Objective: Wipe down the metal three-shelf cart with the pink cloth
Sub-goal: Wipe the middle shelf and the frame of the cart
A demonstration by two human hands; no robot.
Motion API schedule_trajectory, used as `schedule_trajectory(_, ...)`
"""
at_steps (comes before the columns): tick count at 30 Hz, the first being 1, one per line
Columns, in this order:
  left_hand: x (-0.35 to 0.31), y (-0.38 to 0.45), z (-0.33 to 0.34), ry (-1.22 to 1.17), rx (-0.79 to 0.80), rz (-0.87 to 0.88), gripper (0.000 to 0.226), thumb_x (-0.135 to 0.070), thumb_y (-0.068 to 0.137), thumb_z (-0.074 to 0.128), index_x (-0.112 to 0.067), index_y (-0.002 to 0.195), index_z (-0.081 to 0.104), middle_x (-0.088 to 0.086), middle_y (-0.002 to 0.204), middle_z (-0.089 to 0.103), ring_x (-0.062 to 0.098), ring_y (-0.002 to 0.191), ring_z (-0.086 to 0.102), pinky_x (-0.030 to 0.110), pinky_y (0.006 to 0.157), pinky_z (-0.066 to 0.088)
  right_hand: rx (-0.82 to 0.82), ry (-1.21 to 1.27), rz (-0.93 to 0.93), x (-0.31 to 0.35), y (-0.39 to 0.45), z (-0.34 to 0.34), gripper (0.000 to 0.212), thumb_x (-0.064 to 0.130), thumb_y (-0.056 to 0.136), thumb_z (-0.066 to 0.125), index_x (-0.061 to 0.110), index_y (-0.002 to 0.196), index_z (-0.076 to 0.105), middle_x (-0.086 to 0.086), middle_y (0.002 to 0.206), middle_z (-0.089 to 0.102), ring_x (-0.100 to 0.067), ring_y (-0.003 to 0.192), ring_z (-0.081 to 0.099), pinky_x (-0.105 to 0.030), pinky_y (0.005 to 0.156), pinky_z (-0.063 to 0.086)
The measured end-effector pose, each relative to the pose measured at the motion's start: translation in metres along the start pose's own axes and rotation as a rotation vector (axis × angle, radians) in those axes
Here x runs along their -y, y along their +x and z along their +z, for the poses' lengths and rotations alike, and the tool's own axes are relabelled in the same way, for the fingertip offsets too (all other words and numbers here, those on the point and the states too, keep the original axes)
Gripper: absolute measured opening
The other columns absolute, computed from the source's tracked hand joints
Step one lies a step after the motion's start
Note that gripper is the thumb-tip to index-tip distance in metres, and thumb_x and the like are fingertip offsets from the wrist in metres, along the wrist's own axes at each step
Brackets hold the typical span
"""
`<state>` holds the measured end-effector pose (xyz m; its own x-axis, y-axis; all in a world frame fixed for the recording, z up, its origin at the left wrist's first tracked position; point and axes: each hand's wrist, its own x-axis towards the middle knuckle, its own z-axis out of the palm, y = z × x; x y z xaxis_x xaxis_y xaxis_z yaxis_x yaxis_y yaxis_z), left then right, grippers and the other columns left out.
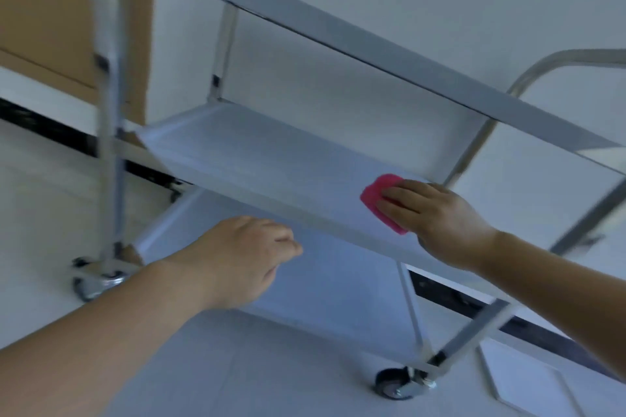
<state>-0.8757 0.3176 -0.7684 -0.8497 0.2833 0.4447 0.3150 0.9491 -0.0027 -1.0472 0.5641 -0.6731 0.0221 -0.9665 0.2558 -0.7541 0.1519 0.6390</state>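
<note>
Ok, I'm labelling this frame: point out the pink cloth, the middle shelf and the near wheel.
pink cloth (374, 195): head view, exposed left part.
middle shelf (257, 156): head view, bare top surface.
near wheel (393, 384): head view, caster tyre.

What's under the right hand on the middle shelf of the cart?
The pink cloth lies under the right hand, flat on the middle shelf. Its left part shows beyond the fingers; the rest, and the shelf surface beneath it, is covered.

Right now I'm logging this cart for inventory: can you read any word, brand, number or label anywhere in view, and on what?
None: no text is readable.
The cart shows bare metal only; no label shows on it.
The pink cloth under the right hand is plain.
The left hand holds nothing.
</note>
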Motion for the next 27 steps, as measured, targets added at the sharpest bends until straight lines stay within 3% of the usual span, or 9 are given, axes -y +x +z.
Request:
schedule_trajectory(2, 0.024, -0.031, -0.015, 0.025, -0.046, -0.08, 0.038, -0.016, 0.083, 0.056, -0.021, 0.12, 0.06, -0.003, 0.116, 0.063, 0.022, 0.1, 0.061, 0.031, 0.083, 0.049, -0.065, 0.017, -0.087, 0.019, 0.055, 0.001, 0.059, 0.01, 0.094, 0.009, 0.004, 0.113, 0.065, -0.016, 0.112, 0.066, -0.035, 0.101, 0.064, -0.046, 0.078, 0.055)
schedule_trajectory(8, 0.084, -0.098, -0.053, 0.032, -0.156, -0.277, 0.04, -0.021, 0.09, 0.043, -0.028, 0.129, 0.05, -0.015, 0.123, 0.054, 0.008, 0.109, 0.049, 0.019, 0.08, 0.031, -0.122, 0.012, -0.209, 0.069, 0.187, -0.013, 0.043, 0.006, 0.086, 0.031, 0.005, 0.11, 0.067, -0.014, 0.107, 0.068, -0.034, 0.097, 0.065, -0.042, 0.073, 0.056)
schedule_trajectory(13, 0.112, -0.136, -0.072, -0.021, -0.252, -0.427, 0.04, -0.022, 0.089, 0.042, -0.03, 0.127, 0.05, -0.016, 0.115, 0.056, 0.009, 0.099, 0.053, 0.027, 0.079, 0.047, -0.149, -0.016, -0.23, 0.083, 0.252, -0.036, 0.044, 0.005, 0.085, 0.031, 0.007, 0.114, 0.065, -0.012, 0.111, 0.067, -0.034, 0.102, 0.064, -0.042, 0.077, 0.056)
schedule_trajectory(17, 0.122, -0.145, -0.069, -0.024, -0.307, -0.507, 0.038, -0.02, 0.086, 0.043, -0.028, 0.122, 0.054, -0.014, 0.108, 0.057, 0.011, 0.096, 0.054, 0.029, 0.077, 0.048, -0.238, -0.045, -0.234, 0.083, 0.289, -0.047, 0.05, 0.004, 0.085, 0.025, 0.007, 0.114, 0.065, -0.011, 0.11, 0.067, -0.033, 0.104, 0.063, -0.042, 0.083, 0.053)
schedule_trajectory(21, 0.126, -0.142, -0.066, -0.009, -0.319, -0.508, 0.041, -0.022, 0.088, 0.041, -0.029, 0.127, 0.049, -0.015, 0.116, 0.054, 0.009, 0.101, 0.051, 0.026, 0.083, 0.046, -0.29, -0.075, -0.263, 0.085, 0.31, -0.054, 0.05, 0.003, 0.081, 0.027, 0.007, 0.112, 0.066, -0.011, 0.107, 0.068, -0.032, 0.101, 0.064, -0.04, 0.077, 0.056)
schedule_trajectory(27, 0.138, -0.137, -0.078, 0.03, -0.382, -0.56, 0.035, -0.021, 0.088, 0.041, -0.028, 0.121, 0.052, -0.014, 0.112, 0.055, 0.008, 0.096, 0.052, 0.023, 0.079, 0.045, -0.343, -0.082, -0.292, 0.079, 0.352, -0.073, 0.051, -0.006, 0.071, 0.031, 0.005, 0.106, 0.067, -0.011, 0.096, 0.068, -0.032, 0.092, 0.064, -0.04, 0.068, 0.055)
